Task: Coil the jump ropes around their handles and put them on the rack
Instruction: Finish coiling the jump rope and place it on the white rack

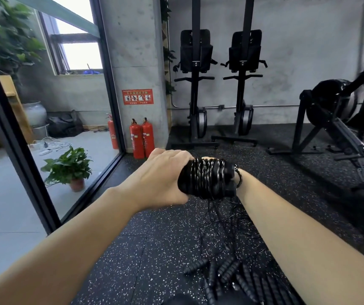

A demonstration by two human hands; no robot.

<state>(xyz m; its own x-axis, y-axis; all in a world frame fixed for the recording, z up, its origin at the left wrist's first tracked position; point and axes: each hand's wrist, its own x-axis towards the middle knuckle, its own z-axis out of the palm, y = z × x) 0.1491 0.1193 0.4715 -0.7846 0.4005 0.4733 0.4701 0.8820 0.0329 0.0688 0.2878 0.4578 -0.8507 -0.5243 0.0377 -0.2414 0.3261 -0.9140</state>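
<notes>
- The coiled jump rope [207,179] is held in the air above the heap of loose jump ropes [238,276], with its long axis running left to right.
- The left hand [161,179] grips its left end.
- The right hand is hidden behind its right end, so I cannot tell its grip.
- A loose tail [211,208] hangs towards the heap, nearer the right hand, which probably winds it.

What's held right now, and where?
Left hand grips the coiled jump rope at its left end; right hand is mostly hidden behind its right end.
</notes>
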